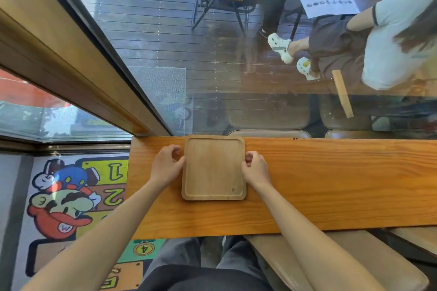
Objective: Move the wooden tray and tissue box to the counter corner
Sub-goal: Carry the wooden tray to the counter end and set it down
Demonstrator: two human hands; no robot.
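Wood counter (307,184) by window: tray (214,168) flat, L hand (165,165) & R hand (256,168) gripping its sides.

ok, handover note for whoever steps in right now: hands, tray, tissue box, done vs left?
Left hand: on the tray's left edge, fingers curled at the rim.
Right hand: on the tray's right edge, same.
Tray: empty, flat on the counter, near its left end, far edge against the window side.
Tissue box: not in view.
Done: tray looks close to the corner; whether that is its final spot I cannot tell.
Left: release or nudge the tray, then find and bring the tissue box.
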